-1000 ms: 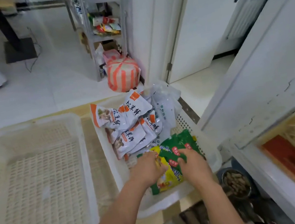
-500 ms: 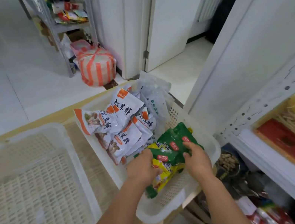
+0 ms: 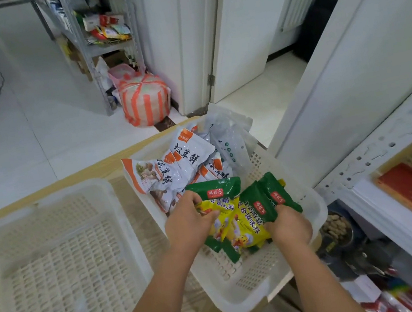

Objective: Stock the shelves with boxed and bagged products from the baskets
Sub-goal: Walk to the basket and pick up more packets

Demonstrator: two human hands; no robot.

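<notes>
Spanning the lower view, a wooden table carries two white perforated baskets side by side, the left basket wider and the right basket close to a white shelf. White-and-orange bags are heaped at the right basket's far end, with a bunch of green-and-yellow bags just in front of them. The left hand curls its fingers round the bunch's left side, while the right hand grips its lower right edge.

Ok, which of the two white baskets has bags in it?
The right basket, next to the shelf unit: it holds white-and-orange packets and the green-and-yellow packets gripped by the left hand and right hand. The left basket shows only bare mesh.
</notes>
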